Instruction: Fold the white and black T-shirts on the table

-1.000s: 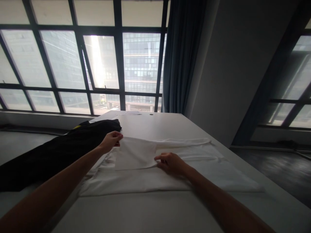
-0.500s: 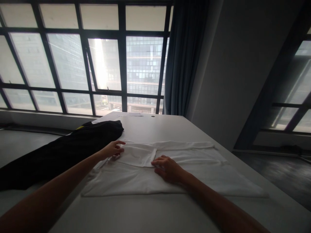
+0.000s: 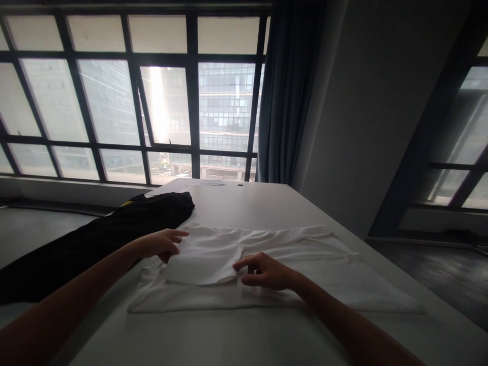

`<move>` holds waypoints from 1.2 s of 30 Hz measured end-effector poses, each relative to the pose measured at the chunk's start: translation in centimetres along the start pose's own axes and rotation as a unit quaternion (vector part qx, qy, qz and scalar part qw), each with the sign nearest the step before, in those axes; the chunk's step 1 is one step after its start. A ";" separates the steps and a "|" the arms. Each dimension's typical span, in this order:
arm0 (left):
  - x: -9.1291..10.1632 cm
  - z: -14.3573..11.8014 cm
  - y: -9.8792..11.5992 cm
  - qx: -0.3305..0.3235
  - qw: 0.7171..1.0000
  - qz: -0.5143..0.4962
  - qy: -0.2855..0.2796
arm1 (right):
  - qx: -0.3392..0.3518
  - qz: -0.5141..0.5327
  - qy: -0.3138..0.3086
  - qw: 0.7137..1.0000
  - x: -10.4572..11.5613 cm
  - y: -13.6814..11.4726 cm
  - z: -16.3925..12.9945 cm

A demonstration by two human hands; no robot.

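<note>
White cloth [image 3: 293, 249]: lies spread before you across the near part of the table [image 3: 236, 203], lightly creased
Flap: a folded piece [image 3: 206, 262] lies on top of that cloth, toward the table's left side
Your left hand [image 3: 158, 244]: at the flap's left edge, index finger and thumb parted, grip released
Your right hand [image 3: 267, 272]: index fingertip on the flap's right edge, thumb apart from it, nothing clasped
Black cloth [image 3: 102, 241]: along the table's left side
Window [image 3: 168, 107]: beyond the table's far end
</note>
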State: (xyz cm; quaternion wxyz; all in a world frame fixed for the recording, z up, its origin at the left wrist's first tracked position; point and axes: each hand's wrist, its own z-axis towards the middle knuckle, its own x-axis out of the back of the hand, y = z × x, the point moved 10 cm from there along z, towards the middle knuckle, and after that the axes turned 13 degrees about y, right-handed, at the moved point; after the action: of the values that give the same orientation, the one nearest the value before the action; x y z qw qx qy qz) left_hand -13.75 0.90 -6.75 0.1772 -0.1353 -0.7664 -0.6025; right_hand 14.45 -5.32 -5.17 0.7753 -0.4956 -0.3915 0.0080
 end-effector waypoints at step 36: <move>-2.9 2.4 5.1 -0.358 0.875 0.313 0.084 | -0.103 -0.273 0.226 0.929 12.6 7.8 -1.4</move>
State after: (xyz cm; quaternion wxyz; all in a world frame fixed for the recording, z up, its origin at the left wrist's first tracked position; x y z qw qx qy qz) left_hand -9.26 4.48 -4.02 0.3596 -0.3717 -0.3977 -0.7579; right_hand 27.02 2.65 -3.96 0.7601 -0.4352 -0.3246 -0.3570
